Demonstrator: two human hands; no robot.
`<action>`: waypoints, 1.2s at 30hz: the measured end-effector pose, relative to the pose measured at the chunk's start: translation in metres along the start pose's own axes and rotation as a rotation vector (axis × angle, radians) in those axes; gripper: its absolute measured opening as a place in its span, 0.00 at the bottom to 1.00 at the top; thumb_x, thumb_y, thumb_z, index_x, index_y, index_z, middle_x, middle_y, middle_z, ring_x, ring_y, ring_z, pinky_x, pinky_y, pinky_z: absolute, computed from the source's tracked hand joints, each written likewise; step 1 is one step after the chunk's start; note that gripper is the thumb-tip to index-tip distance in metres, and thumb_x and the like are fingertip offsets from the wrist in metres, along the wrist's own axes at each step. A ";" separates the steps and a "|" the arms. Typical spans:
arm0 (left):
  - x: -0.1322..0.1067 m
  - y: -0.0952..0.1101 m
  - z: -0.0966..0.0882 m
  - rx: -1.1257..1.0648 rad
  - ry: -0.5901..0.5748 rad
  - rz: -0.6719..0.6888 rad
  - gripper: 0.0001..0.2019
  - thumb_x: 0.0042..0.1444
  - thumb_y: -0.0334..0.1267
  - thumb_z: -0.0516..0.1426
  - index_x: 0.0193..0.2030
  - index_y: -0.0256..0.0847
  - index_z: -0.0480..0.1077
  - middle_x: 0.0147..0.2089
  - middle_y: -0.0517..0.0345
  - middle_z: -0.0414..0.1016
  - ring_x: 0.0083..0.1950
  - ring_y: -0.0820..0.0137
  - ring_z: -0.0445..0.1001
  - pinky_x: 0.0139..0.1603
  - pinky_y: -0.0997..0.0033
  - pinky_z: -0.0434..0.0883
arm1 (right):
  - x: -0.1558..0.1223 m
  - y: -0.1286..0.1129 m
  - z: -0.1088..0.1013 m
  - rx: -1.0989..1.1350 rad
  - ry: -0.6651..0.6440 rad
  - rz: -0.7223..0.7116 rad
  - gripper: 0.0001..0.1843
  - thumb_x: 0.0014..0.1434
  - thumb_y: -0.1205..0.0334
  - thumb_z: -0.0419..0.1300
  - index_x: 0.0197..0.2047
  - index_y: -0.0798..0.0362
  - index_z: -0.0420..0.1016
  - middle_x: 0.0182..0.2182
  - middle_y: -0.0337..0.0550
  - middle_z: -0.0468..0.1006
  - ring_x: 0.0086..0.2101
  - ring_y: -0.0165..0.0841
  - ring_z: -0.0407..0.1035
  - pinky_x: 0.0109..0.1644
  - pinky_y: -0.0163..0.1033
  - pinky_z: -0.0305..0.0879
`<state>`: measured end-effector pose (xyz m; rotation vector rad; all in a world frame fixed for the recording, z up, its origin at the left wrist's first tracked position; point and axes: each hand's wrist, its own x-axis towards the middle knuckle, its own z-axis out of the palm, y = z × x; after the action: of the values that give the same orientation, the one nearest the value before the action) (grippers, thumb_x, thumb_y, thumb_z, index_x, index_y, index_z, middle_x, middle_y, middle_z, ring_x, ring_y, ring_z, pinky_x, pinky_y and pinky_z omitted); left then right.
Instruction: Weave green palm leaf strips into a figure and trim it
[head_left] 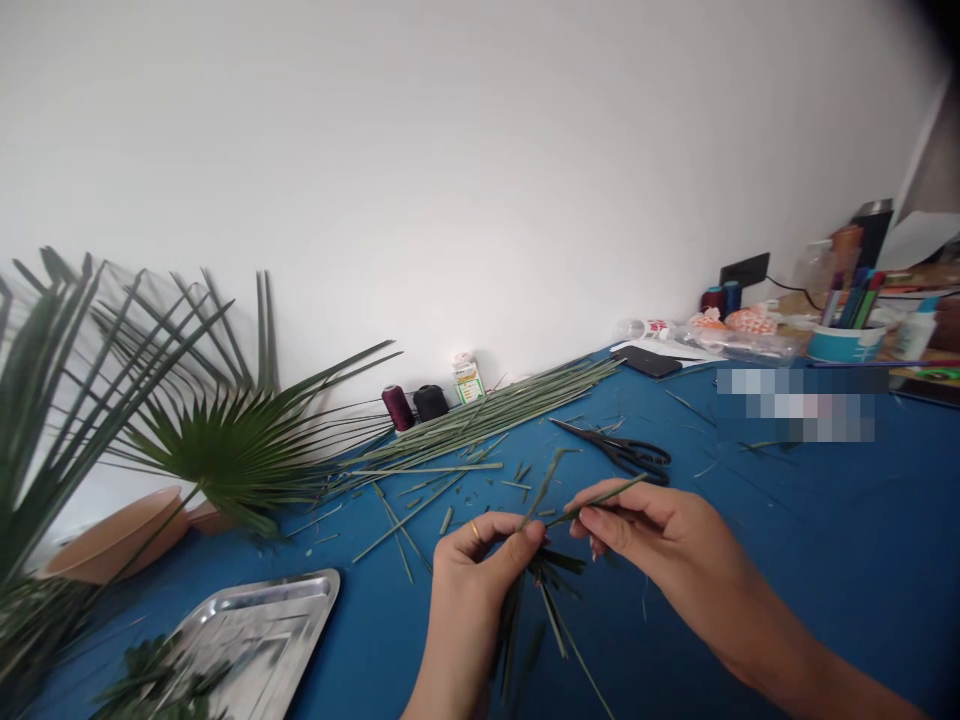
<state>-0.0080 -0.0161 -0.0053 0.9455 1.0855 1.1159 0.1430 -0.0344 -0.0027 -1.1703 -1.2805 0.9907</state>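
My left hand [487,560], with a ring on one finger, pinches a bundle of green palm leaf strips [553,605] whose loose ends hang below it. Close on its right, my right hand [660,550] grips a single leaf strip [626,486] between thumb and fingers; this strip runs toward the left fingertips. Another bent strip end [551,470] sticks up above the left hand. Just beyond the hands lie black-handled scissors [619,447]. Short leaf cuttings [447,519] are scattered on the blue tabletop [810,570].
Long leaf strips [510,400] lie along the wall beside thread spools [397,408]. At left are a palm fan leaf [217,440], an orange-brown bowl [120,535] and a metal tray [319,610] with leaf pieces. A pen holder [846,343] and glue bottle [916,330] stand at right.
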 end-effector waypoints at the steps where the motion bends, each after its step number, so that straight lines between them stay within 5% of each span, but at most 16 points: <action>1: 0.000 0.000 0.000 -0.029 -0.013 -0.014 0.08 0.37 0.37 0.65 0.21 0.36 0.72 0.17 0.62 0.70 0.17 0.79 0.65 0.18 0.81 0.60 | 0.000 0.001 -0.001 0.009 -0.016 0.000 0.07 0.51 0.59 0.58 0.30 0.50 0.76 0.22 0.38 0.75 0.26 0.31 0.69 0.30 0.32 0.65; 9: -0.003 0.000 0.002 -0.042 0.003 -0.037 0.07 0.40 0.37 0.64 0.23 0.36 0.72 0.17 0.63 0.68 0.17 0.81 0.62 0.17 0.82 0.57 | -0.001 0.002 -0.006 -0.009 -0.026 -0.015 0.06 0.50 0.59 0.59 0.29 0.50 0.77 0.29 0.40 0.77 0.31 0.33 0.71 0.34 0.33 0.67; 14: -0.005 -0.004 0.002 0.098 0.047 0.291 0.05 0.39 0.35 0.63 0.21 0.36 0.73 0.25 0.61 0.69 0.25 0.77 0.65 0.25 0.79 0.62 | 0.004 0.000 0.001 0.130 -0.012 0.088 0.04 0.48 0.63 0.60 0.26 0.52 0.76 0.21 0.38 0.74 0.26 0.30 0.68 0.30 0.33 0.64; 20: -0.004 -0.007 -0.002 0.388 -0.004 0.667 0.03 0.44 0.28 0.59 0.23 0.39 0.72 0.26 0.59 0.70 0.32 0.70 0.68 0.35 0.72 0.65 | 0.008 0.007 0.003 0.378 -0.181 0.257 0.05 0.48 0.67 0.58 0.27 0.56 0.75 0.22 0.39 0.74 0.26 0.28 0.67 0.32 0.33 0.62; 24: -0.001 -0.008 -0.004 0.501 0.037 0.823 0.05 0.44 0.27 0.59 0.26 0.42 0.73 0.28 0.59 0.72 0.34 0.70 0.69 0.36 0.72 0.65 | 0.006 0.003 0.000 0.290 -0.137 0.232 0.05 0.47 0.69 0.58 0.27 0.54 0.76 0.22 0.39 0.75 0.28 0.29 0.68 0.33 0.32 0.62; 29: 0.000 -0.009 -0.005 0.485 0.024 0.830 0.07 0.44 0.26 0.60 0.28 0.44 0.74 0.29 0.61 0.73 0.34 0.70 0.69 0.36 0.73 0.65 | 0.001 -0.010 -0.003 0.117 -0.123 0.043 0.04 0.48 0.66 0.60 0.26 0.50 0.77 0.28 0.39 0.75 0.32 0.32 0.68 0.34 0.32 0.62; 36: -0.003 -0.011 -0.006 0.371 -0.024 0.745 0.07 0.44 0.27 0.60 0.27 0.45 0.75 0.28 0.60 0.72 0.33 0.70 0.70 0.35 0.71 0.66 | 0.003 0.000 0.004 0.384 -0.105 0.156 0.02 0.47 0.65 0.61 0.27 0.52 0.76 0.25 0.37 0.75 0.29 0.29 0.69 0.33 0.31 0.62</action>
<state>-0.0117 -0.0209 -0.0164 1.7409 0.9533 1.5135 0.1394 -0.0309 -0.0029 -0.9376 -1.0292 1.3604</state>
